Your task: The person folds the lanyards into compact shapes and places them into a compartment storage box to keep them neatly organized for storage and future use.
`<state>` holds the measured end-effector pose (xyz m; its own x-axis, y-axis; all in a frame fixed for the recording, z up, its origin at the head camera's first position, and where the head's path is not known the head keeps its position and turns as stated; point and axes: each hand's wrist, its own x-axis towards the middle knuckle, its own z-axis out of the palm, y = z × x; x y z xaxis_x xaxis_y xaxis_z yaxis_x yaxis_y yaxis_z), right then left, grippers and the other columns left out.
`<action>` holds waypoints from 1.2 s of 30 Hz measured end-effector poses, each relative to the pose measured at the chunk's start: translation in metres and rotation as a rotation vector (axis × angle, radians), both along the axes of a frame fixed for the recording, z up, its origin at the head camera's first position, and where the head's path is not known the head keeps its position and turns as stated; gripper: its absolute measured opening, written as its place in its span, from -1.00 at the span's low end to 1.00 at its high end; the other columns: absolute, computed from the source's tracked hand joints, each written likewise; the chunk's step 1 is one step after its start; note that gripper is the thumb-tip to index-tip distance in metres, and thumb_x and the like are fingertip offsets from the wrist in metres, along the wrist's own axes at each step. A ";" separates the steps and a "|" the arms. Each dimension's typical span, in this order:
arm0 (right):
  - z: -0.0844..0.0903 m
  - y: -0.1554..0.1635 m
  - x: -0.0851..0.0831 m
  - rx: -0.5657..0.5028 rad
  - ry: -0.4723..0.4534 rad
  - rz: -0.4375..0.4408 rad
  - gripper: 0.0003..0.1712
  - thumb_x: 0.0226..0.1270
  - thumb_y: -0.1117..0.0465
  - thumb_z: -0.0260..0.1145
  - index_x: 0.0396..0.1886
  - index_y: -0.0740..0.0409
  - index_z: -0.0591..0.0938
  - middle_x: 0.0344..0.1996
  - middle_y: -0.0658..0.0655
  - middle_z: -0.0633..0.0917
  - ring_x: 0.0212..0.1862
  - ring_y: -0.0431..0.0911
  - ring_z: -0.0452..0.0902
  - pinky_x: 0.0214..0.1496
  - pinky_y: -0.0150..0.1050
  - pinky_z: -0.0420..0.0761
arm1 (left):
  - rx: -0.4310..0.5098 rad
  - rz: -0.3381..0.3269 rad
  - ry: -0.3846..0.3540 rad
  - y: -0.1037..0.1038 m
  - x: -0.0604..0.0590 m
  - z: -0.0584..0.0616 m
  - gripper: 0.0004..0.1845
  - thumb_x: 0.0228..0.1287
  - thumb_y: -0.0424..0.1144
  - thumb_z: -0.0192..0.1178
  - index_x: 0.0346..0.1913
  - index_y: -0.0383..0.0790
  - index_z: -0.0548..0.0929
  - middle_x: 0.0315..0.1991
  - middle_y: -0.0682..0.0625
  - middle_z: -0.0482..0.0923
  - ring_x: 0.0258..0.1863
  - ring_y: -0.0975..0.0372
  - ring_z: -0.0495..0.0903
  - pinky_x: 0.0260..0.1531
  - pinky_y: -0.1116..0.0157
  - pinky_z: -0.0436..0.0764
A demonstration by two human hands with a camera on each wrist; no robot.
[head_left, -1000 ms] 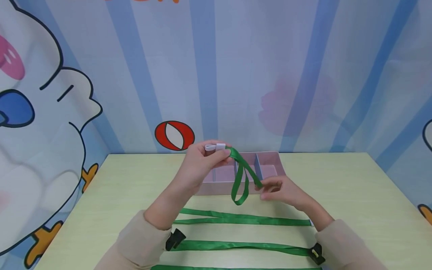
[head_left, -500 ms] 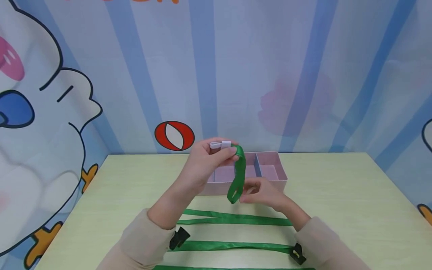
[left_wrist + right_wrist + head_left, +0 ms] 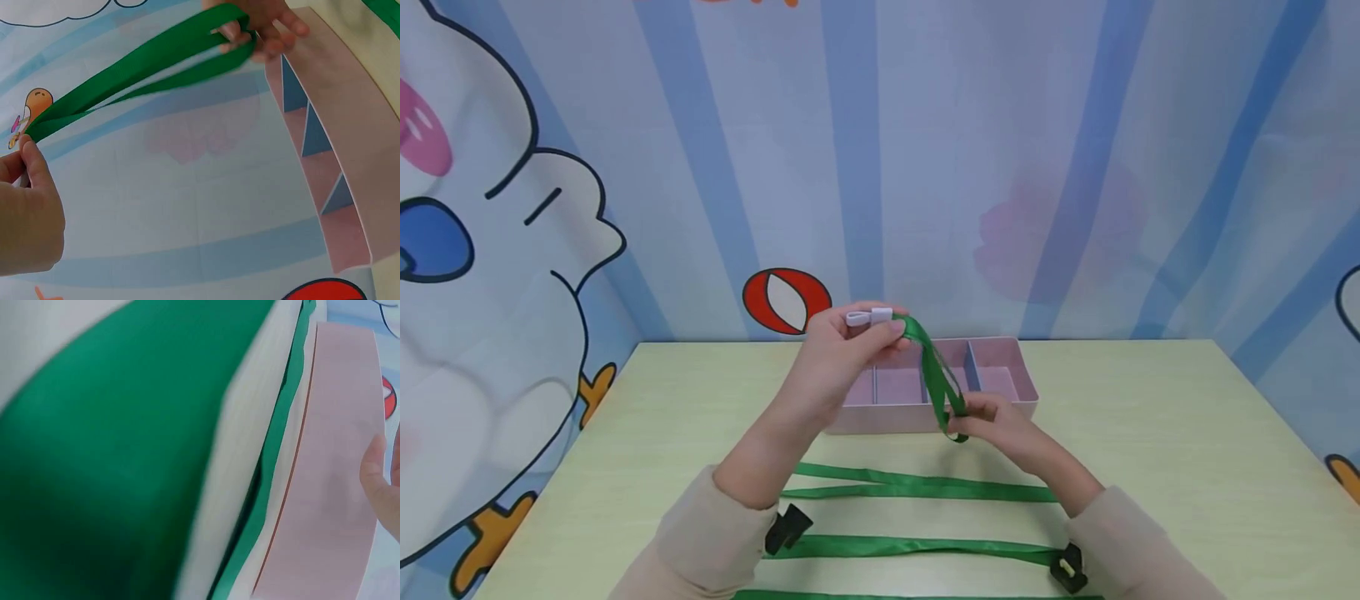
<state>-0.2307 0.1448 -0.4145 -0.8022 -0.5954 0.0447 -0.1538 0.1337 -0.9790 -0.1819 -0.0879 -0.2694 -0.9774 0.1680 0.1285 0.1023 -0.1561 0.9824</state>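
Green ribbon (image 3: 934,375) stretched between both hands' grips.

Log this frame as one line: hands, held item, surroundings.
left hand: pinches lanyard clip end | right hand: pinches green lanyard loop | pink box: behind | table: more lanyards

nearest green ribbon (image 3: 917,595) cut by bottom edge, right-wrist view blurred
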 end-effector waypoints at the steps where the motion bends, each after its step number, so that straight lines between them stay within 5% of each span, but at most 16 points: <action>1: 0.000 0.004 0.000 -0.006 0.004 -0.005 -0.77 0.35 0.21 0.18 -0.21 0.34 0.56 -0.28 0.06 0.65 -0.16 0.01 0.52 0.00 -0.02 0.49 | -0.003 0.014 -0.006 -0.003 -0.001 0.000 -0.77 0.27 -0.40 0.14 -0.06 -0.45 0.59 -0.27 -0.12 0.60 -0.40 0.25 0.65 -0.07 0.25 0.58; 4: 0.001 0.018 0.000 -0.068 0.019 -0.042 -0.86 0.40 0.26 0.10 -0.24 0.19 0.58 -0.23 0.02 0.64 -0.15 -0.04 0.56 0.01 -0.09 0.54 | -0.014 0.059 -0.028 -0.013 -0.004 -0.004 -0.75 0.27 -0.40 0.14 -0.03 -0.46 0.57 -0.26 -0.11 0.58 -0.42 0.29 0.64 -0.11 0.29 0.60; 8: 0.012 0.032 0.003 -0.359 0.026 -0.162 -0.71 0.42 0.39 -0.02 -0.29 0.02 0.60 -0.23 -0.05 0.62 -0.19 -0.19 0.58 -0.08 -0.31 0.59 | -0.025 0.099 -0.069 -0.023 -0.009 -0.017 -0.75 0.27 -0.42 0.13 -0.03 -0.49 0.55 -0.28 -0.09 0.57 -0.46 0.31 0.64 -0.15 0.31 0.61; 12: 0.032 0.036 0.006 -0.685 0.090 -0.318 -0.68 0.41 0.46 -0.04 -0.31 0.11 0.62 -0.31 0.01 0.65 -0.26 -0.18 0.60 -0.14 -0.36 0.60 | -0.018 0.081 -0.129 -0.024 -0.012 -0.035 -0.74 0.27 -0.44 0.12 -0.02 -0.52 0.53 -0.30 -0.07 0.56 -0.46 0.32 0.64 -0.20 0.34 0.62; 16: 0.049 0.035 0.004 -0.850 0.138 -0.480 -0.73 0.34 0.51 0.05 -0.37 0.22 0.65 -0.44 0.08 0.67 -0.42 -0.15 0.61 -0.20 -0.36 0.62 | -0.013 0.058 -0.175 -0.019 -0.012 -0.049 -0.73 0.27 -0.43 0.13 -0.01 -0.51 0.53 -0.31 -0.07 0.57 -0.45 0.32 0.65 -0.20 0.34 0.62; 20: 0.054 0.037 0.003 -0.799 0.188 -0.684 -0.77 0.18 0.61 0.15 -0.44 0.29 0.66 -0.58 0.08 0.64 -0.52 -0.17 0.58 -0.32 -0.37 0.64 | -0.017 0.066 -0.203 -0.014 -0.010 -0.053 -0.74 0.27 -0.41 0.14 -0.02 -0.46 0.55 -0.31 -0.08 0.59 -0.44 0.30 0.65 -0.19 0.31 0.62; 26: 0.050 0.044 0.001 -0.423 0.316 -0.906 -0.80 0.09 0.60 0.14 -0.47 0.24 0.54 -0.62 -0.02 0.59 -0.59 -0.26 0.48 -0.49 -0.48 0.57 | -0.010 0.050 -0.204 -0.009 -0.008 -0.055 -0.75 0.27 -0.43 0.14 -0.03 -0.49 0.54 -0.29 -0.10 0.56 -0.46 0.31 0.65 -0.23 0.36 0.62; 30: 0.053 0.038 -0.001 -0.470 0.301 -0.908 -0.77 0.17 0.57 0.00 -0.45 0.17 0.39 -0.69 0.00 0.50 -0.57 -0.26 0.50 -0.48 -0.47 0.58 | -0.025 0.016 -0.216 -0.006 -0.007 -0.061 -0.75 0.27 -0.43 0.13 -0.03 -0.52 0.55 -0.28 -0.11 0.57 -0.45 0.32 0.65 -0.22 0.37 0.62; 36: 0.064 0.031 -0.001 -0.853 0.070 -0.674 -0.75 0.35 0.53 -0.06 -0.45 0.15 0.30 -0.45 0.05 0.50 -0.37 -0.19 0.58 -0.44 -0.43 0.61 | -0.025 -0.038 -0.268 -0.005 -0.005 -0.076 -0.76 0.28 -0.44 0.11 -0.06 -0.57 0.52 -0.39 -0.06 0.59 -0.47 0.34 0.64 -0.30 0.44 0.62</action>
<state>-0.2315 0.1763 -0.3503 -0.9318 0.2143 0.2930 -0.3626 -0.5076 -0.7816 -0.1873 -0.0924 -0.3452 -0.9690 0.2048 -0.1385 -0.1671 -0.1298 0.9774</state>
